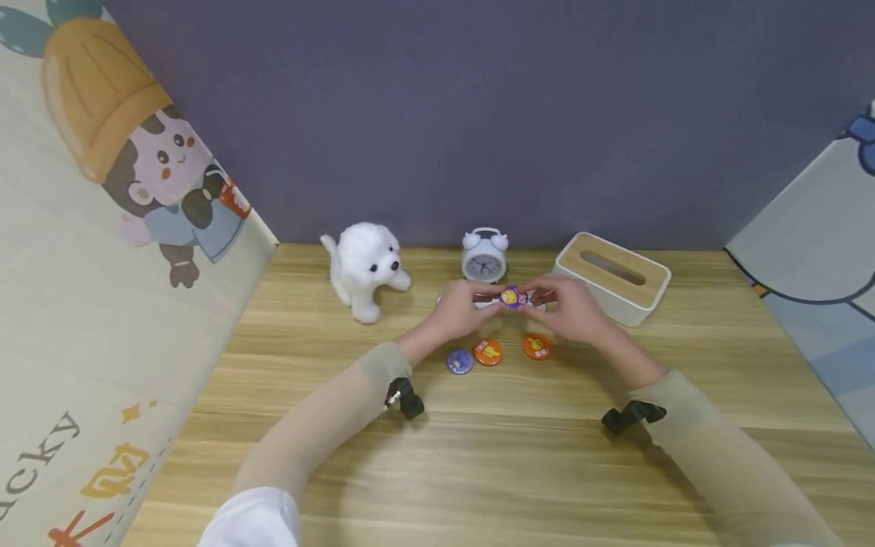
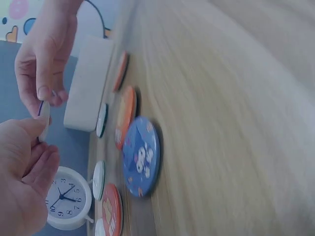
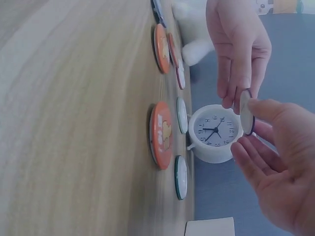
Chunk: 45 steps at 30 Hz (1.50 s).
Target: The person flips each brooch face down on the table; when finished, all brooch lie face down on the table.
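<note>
A round purple badge with a yellow-haired cartoon figure [image 1: 510, 297] is held up above the table between both hands. My left hand [image 1: 462, 310] pinches its left edge with thumb and fingers. From the other side my right hand [image 1: 569, 308] pinches the right edge. In the right wrist view the badge [image 3: 246, 112] stands on edge, its pale side showing. Below the hands lie a blue-purple badge [image 1: 460, 362], an orange badge [image 1: 488, 352] and another orange badge [image 1: 538, 346]. Several more badges, such as a white one [image 3: 181, 177], lie behind them, mostly hidden by the hands in the head view.
Along the back stand a white plush dog [image 1: 367, 266], a white alarm clock [image 1: 484, 257] and a white tissue box [image 1: 611, 279] with a wooden lid. A dark panel [image 1: 478, 114] rises behind the wooden table [image 1: 437, 471]. Printed cartoon panels flank both sides.
</note>
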Tool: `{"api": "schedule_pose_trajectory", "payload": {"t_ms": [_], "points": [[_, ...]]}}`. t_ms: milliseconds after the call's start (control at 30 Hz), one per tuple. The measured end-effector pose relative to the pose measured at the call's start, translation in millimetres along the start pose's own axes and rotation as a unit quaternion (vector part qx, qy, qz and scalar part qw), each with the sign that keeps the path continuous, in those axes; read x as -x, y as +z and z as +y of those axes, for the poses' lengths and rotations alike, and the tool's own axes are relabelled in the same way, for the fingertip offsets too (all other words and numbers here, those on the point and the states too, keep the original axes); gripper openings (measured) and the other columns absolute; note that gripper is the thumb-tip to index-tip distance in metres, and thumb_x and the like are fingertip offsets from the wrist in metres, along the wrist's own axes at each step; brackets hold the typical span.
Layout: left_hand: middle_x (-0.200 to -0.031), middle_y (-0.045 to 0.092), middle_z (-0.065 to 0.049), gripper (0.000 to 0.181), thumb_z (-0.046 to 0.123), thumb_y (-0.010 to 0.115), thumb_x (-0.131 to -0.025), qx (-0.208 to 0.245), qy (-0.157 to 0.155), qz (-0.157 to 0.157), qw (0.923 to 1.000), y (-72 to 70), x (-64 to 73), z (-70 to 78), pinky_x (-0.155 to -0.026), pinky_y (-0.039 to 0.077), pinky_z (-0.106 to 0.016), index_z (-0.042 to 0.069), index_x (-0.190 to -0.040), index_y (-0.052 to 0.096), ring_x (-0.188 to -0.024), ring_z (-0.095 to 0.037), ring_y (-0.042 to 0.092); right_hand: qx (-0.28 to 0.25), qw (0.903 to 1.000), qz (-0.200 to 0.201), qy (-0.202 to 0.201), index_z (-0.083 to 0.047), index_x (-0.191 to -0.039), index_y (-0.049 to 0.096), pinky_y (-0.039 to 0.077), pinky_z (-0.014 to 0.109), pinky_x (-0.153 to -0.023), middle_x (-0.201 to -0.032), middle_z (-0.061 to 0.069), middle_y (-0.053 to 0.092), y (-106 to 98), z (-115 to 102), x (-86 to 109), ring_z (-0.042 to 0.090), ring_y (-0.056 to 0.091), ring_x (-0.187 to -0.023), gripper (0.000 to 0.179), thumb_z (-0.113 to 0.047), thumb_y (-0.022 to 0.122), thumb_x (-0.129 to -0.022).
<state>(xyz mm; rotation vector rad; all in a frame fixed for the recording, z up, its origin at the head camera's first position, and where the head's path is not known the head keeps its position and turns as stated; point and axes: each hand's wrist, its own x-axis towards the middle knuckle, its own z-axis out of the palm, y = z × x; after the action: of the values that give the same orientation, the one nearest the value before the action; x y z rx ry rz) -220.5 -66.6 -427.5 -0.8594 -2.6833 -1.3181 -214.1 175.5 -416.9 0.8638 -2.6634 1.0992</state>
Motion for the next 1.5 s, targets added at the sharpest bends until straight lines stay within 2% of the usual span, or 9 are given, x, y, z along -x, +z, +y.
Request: {"api": "schedule_pose_trajectory", "payload": {"t_ms": [200, 467, 700, 867, 1033, 1133, 1267, 1367, 1500], "points": [[-0.124, 0.077, -0.020, 0.032, 0.013, 0.078, -0.098, 0.086, -0.005, 0.059, 0.9946, 4.1, -0.4, 2.1, -0.091, 0.066, -0.031, 0.000, -0.127, 0.075, -0.109, -0.032, 0.079, -0.033, 0.9993, 0.018, -0.002, -0.003, -0.116, 0.078, 0.068, 0.040, -0.086, -0.110, 0.014, 0.078, -2, -2, -0.6, 0.023, 0.075, -0.094, 0.022, -0.007, 0.080, -0.094], [-0.123, 0.078, -0.016, 0.031, 0.017, 0.077, -0.100, 0.096, 0.009, 0.115, 0.9887, 3.8, -1.0, 6.8, -0.089, 0.065, -0.025, 0.004, -0.127, 0.076, -0.106, -0.029, 0.080, -0.045, 0.9973, 0.056, -0.013, -0.005, -0.111, 0.080, 0.065, 0.020, -0.077, -0.104, 0.010, 0.081, -3, -9, -3.4, 0.005, 0.074, -0.088, 0.015, -0.009, 0.078, -0.097], [-0.112, 0.081, -0.019, 0.043, 0.009, 0.081, -0.094, 0.093, 0.017, 0.093, 0.9912, 4.3, 1.0, 8.4, -0.089, 0.066, -0.027, 0.000, -0.135, 0.071, -0.098, -0.029, 0.081, -0.027, 0.9967, 0.076, -0.005, -0.003, -0.103, 0.081, 0.057, 0.010, -0.067, -0.092, 0.011, 0.081, -1, -9, -4.5, 0.002, 0.069, -0.074, 0.009, -0.009, 0.077, -0.097], [-0.103, 0.081, -0.017, 0.050, 0.004, 0.084, -0.089, 0.061, 0.029, 0.082, 0.9943, 7.0, 1.5, 6.8, -0.083, 0.067, -0.027, -0.002, -0.137, 0.068, -0.089, -0.027, 0.079, -0.027, 0.9963, 0.080, 0.017, 0.000, -0.104, 0.080, 0.057, 0.012, -0.061, -0.085, 0.013, 0.079, 0, -7, -4.6, 0.003, 0.068, -0.068, 0.010, -0.008, 0.075, -0.099], [-0.097, 0.081, -0.016, 0.049, 0.004, 0.085, -0.088, 0.044, 0.042, 0.082, 0.9948, 8.6, 1.5, 5.6, -0.079, 0.066, -0.025, -0.001, -0.135, 0.070, -0.085, -0.025, 0.077, -0.041, 0.9964, 0.071, 0.023, 0.000, -0.115, 0.077, 0.057, 0.016, -0.057, -0.085, 0.012, 0.079, 1, -7, -4.4, 0.023, 0.072, -0.065, 0.017, -0.009, 0.073, -0.101], [-0.097, 0.081, -0.017, 0.047, 0.005, 0.084, -0.089, 0.049, 0.039, 0.070, 0.9956, 8.5, 1.9, 5.7, -0.081, 0.067, -0.030, -0.002, -0.134, 0.071, -0.085, -0.027, 0.077, -0.053, 0.9961, 0.068, 0.019, -0.002, -0.120, 0.075, 0.057, 0.017, -0.056, -0.084, 0.011, 0.078, 2, -5, -4.8, 0.032, 0.072, -0.066, 0.020, -0.008, 0.072, -0.101], [-0.099, 0.080, -0.019, 0.042, 0.004, 0.083, -0.090, 0.056, 0.029, 0.055, 0.9965, 9.3, 2.7, 4.5, -0.085, 0.068, -0.042, -0.001, -0.130, 0.073, -0.088, -0.030, 0.078, -0.056, 0.9967, 0.051, 0.028, -0.003, -0.120, 0.076, 0.057, 0.019, -0.058, -0.084, 0.009, 0.078, 2, -3, -5.0, 0.030, 0.071, -0.067, 0.020, -0.008, 0.071, -0.102], [-0.109, 0.079, -0.020, 0.040, 0.005, 0.083, -0.091, 0.058, 0.027, 0.045, 0.9969, 10.1, 3.3, 3.1, -0.088, 0.068, -0.043, -0.002, -0.129, 0.073, -0.093, -0.031, 0.079, -0.061, 0.9968, 0.029, 0.043, -0.001, -0.120, 0.076, 0.059, 0.019, -0.062, -0.090, 0.013, 0.079, 2, -1, -4.5, 0.028, 0.074, -0.072, 0.020, -0.007, 0.071, -0.101], [-0.124, 0.077, -0.018, 0.040, 0.011, 0.083, -0.093, 0.038, 0.028, 0.024, 0.9986, 11.1, 4.3, 0.6, -0.093, 0.066, -0.032, 0.000, -0.130, 0.073, -0.102, -0.029, 0.079, -0.065, 0.9962, 0.002, 0.059, 0.002, -0.119, 0.076, 0.060, 0.016, -0.070, -0.100, 0.018, 0.080, 3, 1, -3.8, 0.023, 0.075, -0.083, 0.021, -0.006, 0.072, -0.100]]}}
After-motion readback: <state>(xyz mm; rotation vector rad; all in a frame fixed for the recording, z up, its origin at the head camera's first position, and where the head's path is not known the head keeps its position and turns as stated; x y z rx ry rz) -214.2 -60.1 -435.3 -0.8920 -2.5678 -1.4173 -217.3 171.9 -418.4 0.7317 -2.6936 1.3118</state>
